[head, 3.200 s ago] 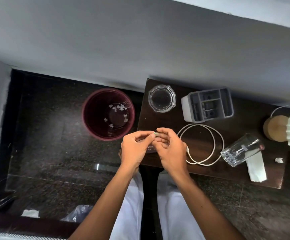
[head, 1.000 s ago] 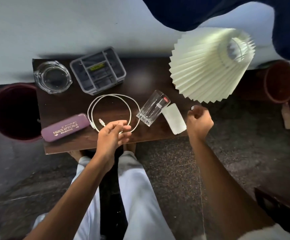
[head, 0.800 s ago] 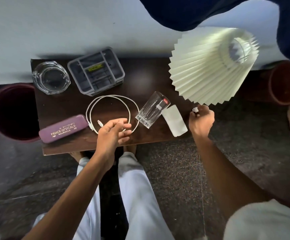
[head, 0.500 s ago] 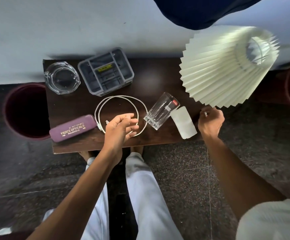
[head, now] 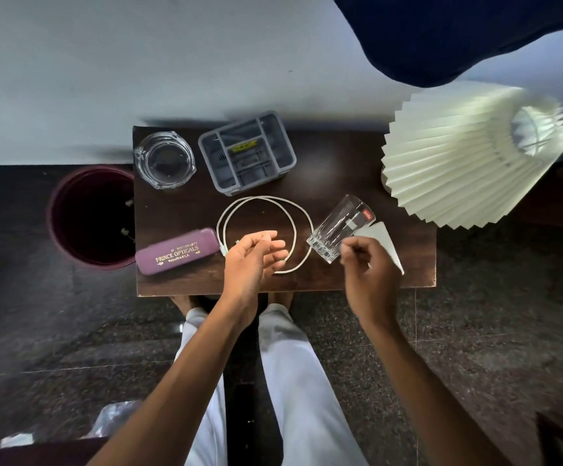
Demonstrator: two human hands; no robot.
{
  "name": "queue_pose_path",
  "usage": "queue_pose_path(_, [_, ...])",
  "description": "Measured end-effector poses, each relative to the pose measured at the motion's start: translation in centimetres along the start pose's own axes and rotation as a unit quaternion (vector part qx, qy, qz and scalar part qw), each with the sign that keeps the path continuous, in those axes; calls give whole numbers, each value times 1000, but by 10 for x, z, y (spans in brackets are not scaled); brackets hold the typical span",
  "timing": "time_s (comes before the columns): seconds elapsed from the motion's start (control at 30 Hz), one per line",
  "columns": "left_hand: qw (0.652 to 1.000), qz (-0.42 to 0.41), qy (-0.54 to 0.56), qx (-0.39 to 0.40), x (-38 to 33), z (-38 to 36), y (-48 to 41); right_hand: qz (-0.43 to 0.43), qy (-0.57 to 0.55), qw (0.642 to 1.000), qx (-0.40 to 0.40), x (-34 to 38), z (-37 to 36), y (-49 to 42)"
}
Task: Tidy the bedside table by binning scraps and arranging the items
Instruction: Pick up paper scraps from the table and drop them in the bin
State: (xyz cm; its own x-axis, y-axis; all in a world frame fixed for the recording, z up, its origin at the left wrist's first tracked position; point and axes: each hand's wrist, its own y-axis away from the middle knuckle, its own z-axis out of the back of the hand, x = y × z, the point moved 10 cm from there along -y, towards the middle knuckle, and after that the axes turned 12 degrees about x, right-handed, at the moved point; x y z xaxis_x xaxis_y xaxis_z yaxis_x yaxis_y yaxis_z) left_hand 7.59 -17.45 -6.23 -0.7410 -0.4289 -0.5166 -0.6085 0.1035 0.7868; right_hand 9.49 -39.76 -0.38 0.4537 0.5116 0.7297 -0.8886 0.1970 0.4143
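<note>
The left hand (head: pixel 256 255) is held over the cable (head: pixel 260 198) on the table (head: pixel 340 163), grip wide and empty. The right hand (head: pixel 369 274) is curled at 5 o'clock of the tipped glass (head: pixel 339 230); what its grip holds cannot be told. Scraps (head: pixel 128 204) are seen in the bin (head: pixel 71 230) at the table's 9 o'clock.

Dim, cool, even light; shadows soft. Wall (head: pixel 138 62) is brightest broad area, pale blue-grey. Lamp shade (head: pixel 468 169) is palest thing, pleats smeared by motion. Table (head: pixel 340 163) dark, faint sheen at back middle, back left corner streaked. Small glints on glass (head: pixel 337 230) and ashtray (head: pixel 164 159). Bin (head: pixel 88 216) interior near black. Right hand (head: pixel 370 274) motion-blurred; left hand (head: pixel 249 260) sharper. Gold print on case (head: pixel 179 252) readable. Floor (head: pixel 54 364) soft, smeared toward corners. Wide-angle bending at edges. Dark blue shape (head: pixel 441 35) top right underexposed.
</note>
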Motion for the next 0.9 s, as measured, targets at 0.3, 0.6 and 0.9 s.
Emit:
queue_pose_path(0.3, [999, -6, -10, 31, -18, 35, 1, 9, -90, 991, 99, 57, -100, 5])
queue_pose_path(0.6, [999, -37, -7, 4, -48, 98, 3, -7, -117, 981, 155, 94, -173, 2])
queue_pose_path(0.9, [994, -49, -4, -95, -79, 184, 10, -2, -109, 965, 239, 135, -246, 6])
